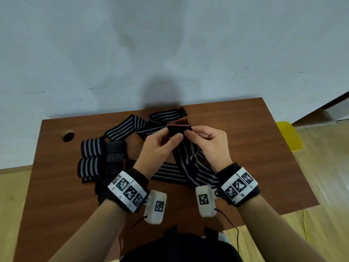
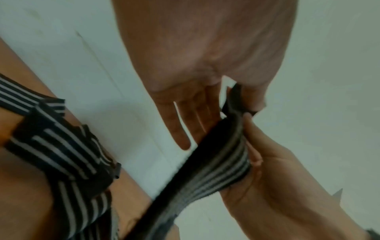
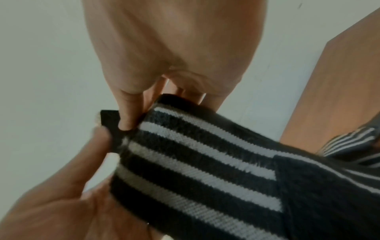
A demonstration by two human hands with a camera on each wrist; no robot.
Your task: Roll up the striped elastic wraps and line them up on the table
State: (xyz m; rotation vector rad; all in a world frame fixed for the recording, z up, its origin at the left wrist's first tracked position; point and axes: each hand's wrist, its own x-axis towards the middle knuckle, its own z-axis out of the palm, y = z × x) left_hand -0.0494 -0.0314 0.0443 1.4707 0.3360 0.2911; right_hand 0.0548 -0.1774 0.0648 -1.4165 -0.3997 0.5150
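Note:
Both hands hold one black-and-white striped wrap (image 1: 190,157) up over the brown table (image 1: 264,148). My left hand (image 1: 172,134) pinches its plain black end patch (image 1: 178,127) between thumb and fingers. My right hand (image 1: 188,132) pinches the same end from the other side. The right wrist view shows the right thumb (image 3: 127,113) pressing on the patch (image 3: 109,116) where the stripes (image 3: 205,162) begin. The rest of this wrap hangs down to the table. Several rolled wraps (image 1: 92,149) lie grouped at the left.
More unrolled striped wraps (image 1: 126,129) lie crossed at the back and under my hands (image 1: 170,173). A round cable hole (image 1: 68,135) sits at the table's back left. A yellow object (image 1: 289,137) stands on the floor beyond the right edge. A pale wall rises behind.

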